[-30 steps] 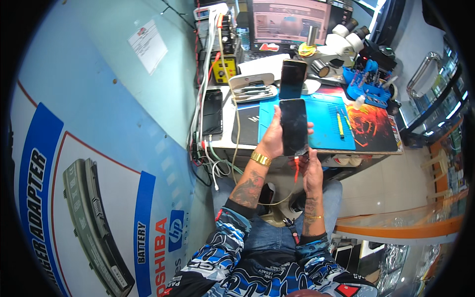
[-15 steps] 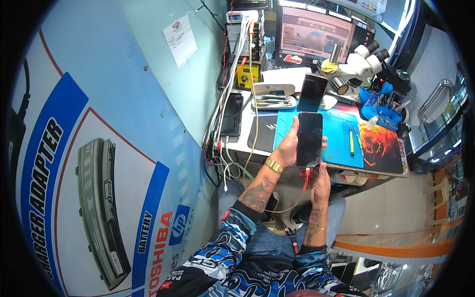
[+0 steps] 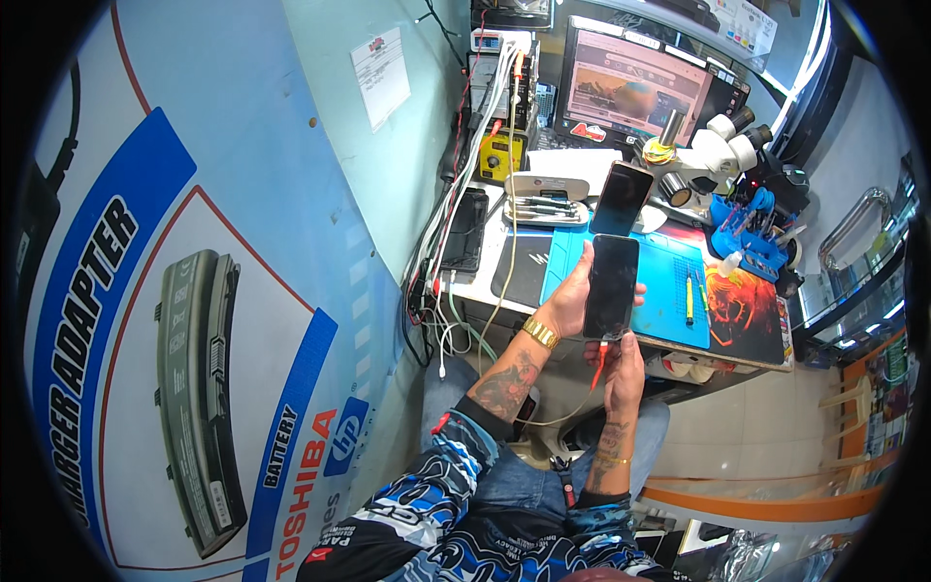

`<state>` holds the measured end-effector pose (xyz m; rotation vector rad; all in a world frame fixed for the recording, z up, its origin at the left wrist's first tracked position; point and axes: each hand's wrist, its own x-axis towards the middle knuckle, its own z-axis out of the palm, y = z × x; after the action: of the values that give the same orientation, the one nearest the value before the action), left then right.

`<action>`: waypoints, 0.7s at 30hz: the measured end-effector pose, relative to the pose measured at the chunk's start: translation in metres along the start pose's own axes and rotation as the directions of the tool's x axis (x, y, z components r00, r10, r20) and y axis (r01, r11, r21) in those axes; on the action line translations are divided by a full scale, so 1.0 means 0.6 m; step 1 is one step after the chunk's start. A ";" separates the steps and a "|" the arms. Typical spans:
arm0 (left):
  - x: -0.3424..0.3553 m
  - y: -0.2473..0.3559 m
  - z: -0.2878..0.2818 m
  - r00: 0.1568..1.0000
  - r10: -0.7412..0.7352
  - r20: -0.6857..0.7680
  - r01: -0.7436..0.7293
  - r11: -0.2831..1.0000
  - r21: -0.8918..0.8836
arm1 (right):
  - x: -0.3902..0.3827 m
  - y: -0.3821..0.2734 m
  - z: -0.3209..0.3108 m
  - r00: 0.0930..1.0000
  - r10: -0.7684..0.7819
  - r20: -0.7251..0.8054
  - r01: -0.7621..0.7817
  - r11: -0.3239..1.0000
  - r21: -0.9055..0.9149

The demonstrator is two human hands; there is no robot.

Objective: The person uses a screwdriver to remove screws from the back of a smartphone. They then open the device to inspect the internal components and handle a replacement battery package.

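A dark-screened smartphone (image 3: 612, 288) is held upright in front of me. My left hand (image 3: 568, 305) is closed round its left side, with fingertips showing at the right edge. At the lower end, my right hand (image 3: 624, 373) has its thumb against the bottom corner and its fingers curled behind. A charging cable with an orange plug (image 3: 601, 360) runs into the phone's bottom edge, passing over the right fingers; its cord loops down below my hands. Just beyond, a second dark-screened phone (image 3: 623, 198) leans upright over the blue work mat (image 3: 669, 262).
A yellow pen-like tool (image 3: 690, 299) lies on the mat. A tool case (image 3: 545, 209), microscope (image 3: 713, 145), blue tool holder (image 3: 747, 238) and monitor (image 3: 635, 82) stand behind. Hanging cables (image 3: 441, 247) and a black device (image 3: 464, 231) are at the left, beside the wall.
The view has shifted slightly, so the bench sits a little lower and to the right. Both hands keep their places on the phone, and the cable stays plugged in.
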<state>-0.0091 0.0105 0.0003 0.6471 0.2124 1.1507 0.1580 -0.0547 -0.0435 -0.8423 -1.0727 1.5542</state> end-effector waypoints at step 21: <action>0.002 -0.005 -0.010 1.000 0.020 0.015 -0.020 1.000 -0.020 | -0.005 0.003 0.004 1.000 0.004 0.022 -0.005 1.000 0.023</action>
<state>-0.0090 0.0131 -0.0058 0.6417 0.1823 1.1653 0.1557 -0.0582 -0.0442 -0.8143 -1.0678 1.5802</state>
